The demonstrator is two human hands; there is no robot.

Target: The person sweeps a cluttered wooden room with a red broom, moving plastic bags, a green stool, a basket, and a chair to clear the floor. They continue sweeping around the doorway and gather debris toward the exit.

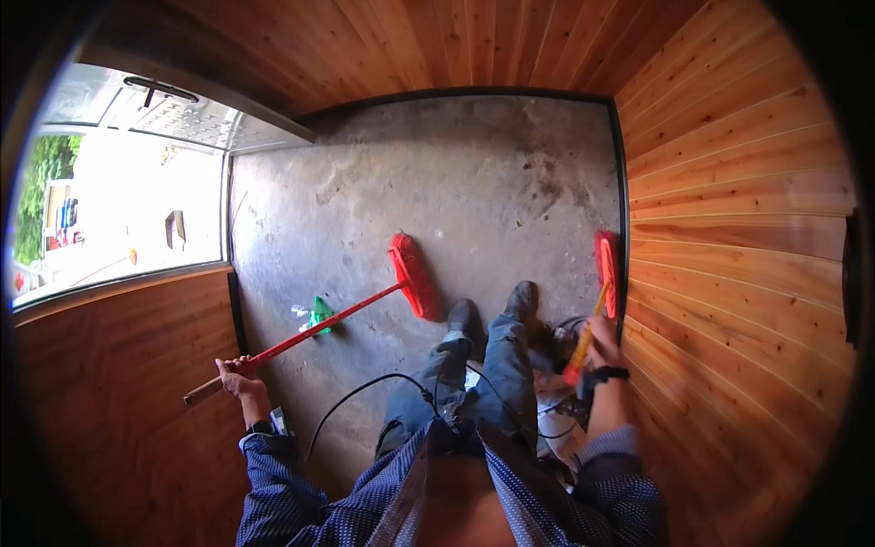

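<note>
My left hand [240,380] is wrapped around the red handle of a broom [342,314], near the handle's bare wooden end. That broom's red bristled head [415,277] rests on the concrete floor ahead of my left foot. On the other side, my right hand [603,342] grips the yellow handle [582,345] of a second tool, blurred, with red at its lower end. A red brush head [607,273] stands at the far end of this handle, close against the base of the right wall. My fingers partly hide how the yellow handle is held.
A green plastic bottle [319,314] lies by the red handle, with clear plastic beside it. A black cable [342,403] loops across my legs. Bags and cords [557,417] crowd my right leg. Wood-plank walls [724,205] enclose the floor; a doorway [150,212] opens at left.
</note>
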